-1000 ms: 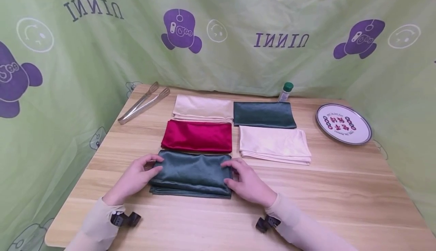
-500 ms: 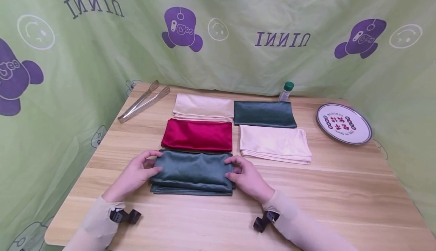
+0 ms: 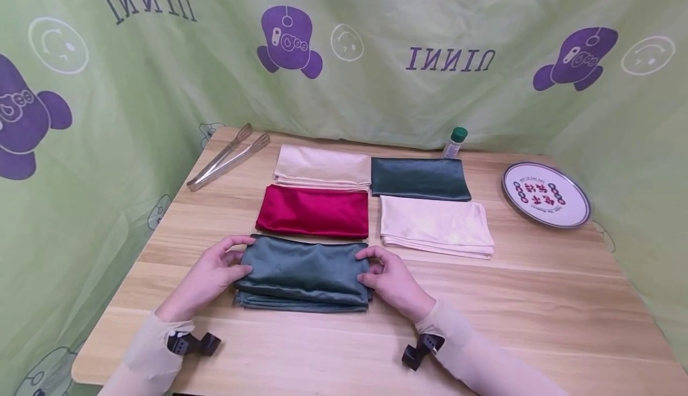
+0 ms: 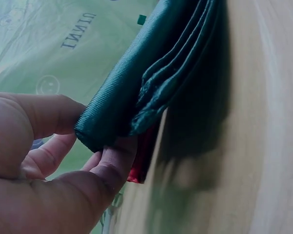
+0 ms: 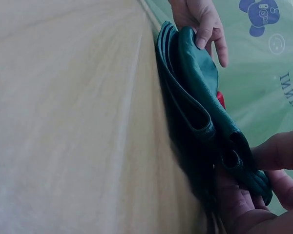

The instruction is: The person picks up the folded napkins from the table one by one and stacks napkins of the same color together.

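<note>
A folded dark green satin cloth (image 3: 306, 267) lies nearest me, its several layers showing along the front edge. My left hand (image 3: 217, 267) pinches its left end, and my right hand (image 3: 395, 282) pinches the right end. In the left wrist view, the thumb and fingers close round the corner of the folded cloth (image 4: 119, 83), with a shadow under the layers. From the right wrist, fingers reach beneath the cloth (image 5: 200, 92) while others lie on top. Just behind it is a folded crimson cloth (image 3: 314, 212).
Farther back lie a folded cream cloth (image 3: 322, 166), another dark green cloth (image 3: 420, 178) and a pale pink one (image 3: 436, 223). Metal tongs (image 3: 228, 160) rest at the back left. A green-capped bottle (image 3: 454, 143) stands at the rear; a printed plate (image 3: 570, 208) sits at the right.
The right fingers have gone from resting at the green cloth's edge to gripping its end. The left hand has closed more firmly round its end; the cloth has barely shifted.
</note>
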Action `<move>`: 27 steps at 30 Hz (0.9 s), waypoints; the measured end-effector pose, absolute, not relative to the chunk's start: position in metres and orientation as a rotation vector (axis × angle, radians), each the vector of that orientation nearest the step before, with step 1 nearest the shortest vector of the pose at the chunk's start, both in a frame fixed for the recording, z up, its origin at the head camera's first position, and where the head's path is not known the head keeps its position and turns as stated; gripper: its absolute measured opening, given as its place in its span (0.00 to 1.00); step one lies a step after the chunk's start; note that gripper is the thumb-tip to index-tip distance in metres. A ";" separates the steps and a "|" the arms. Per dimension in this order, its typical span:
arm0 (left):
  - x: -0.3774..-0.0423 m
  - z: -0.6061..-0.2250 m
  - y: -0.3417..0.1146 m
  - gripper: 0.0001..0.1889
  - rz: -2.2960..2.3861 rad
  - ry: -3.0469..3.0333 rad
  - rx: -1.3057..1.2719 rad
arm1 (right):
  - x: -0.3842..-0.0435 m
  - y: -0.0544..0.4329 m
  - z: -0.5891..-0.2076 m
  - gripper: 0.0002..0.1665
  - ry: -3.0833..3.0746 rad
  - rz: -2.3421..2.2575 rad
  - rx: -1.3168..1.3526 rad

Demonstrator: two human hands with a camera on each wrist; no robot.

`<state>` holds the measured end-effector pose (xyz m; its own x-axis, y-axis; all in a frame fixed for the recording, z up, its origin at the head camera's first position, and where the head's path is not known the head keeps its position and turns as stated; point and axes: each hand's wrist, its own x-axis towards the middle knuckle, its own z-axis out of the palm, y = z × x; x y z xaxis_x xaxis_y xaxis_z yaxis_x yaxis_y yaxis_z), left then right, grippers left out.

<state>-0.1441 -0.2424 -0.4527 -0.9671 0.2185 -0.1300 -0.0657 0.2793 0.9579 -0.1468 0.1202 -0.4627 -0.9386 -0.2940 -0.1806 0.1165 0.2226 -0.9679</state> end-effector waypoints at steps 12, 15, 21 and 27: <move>-0.141 -0.422 -0.232 0.27 1.850 2.293 0.288 | -0.148 0.129 -0.433 0.24 2.153 -1.797 -0.239; -0.143 -0.416 -0.231 0.27 1.880 2.314 0.308 | -0.152 0.133 -0.427 0.24 2.143 -1.830 -0.238; -0.147 -0.412 -0.229 0.26 1.912 2.323 0.292 | -0.160 0.139 -0.420 0.24 2.143 -1.883 -0.208; -0.155 -0.411 -0.224 0.26 1.945 2.311 0.288 | -0.166 0.145 -0.415 0.24 2.169 -1.901 -0.202</move>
<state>-0.1551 -0.2245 -0.4108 -0.9762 0.2130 0.0399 0.0756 0.1621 0.9839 -0.1664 0.1446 -0.4151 -0.9593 -0.2658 -0.0953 0.0596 0.1391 -0.9885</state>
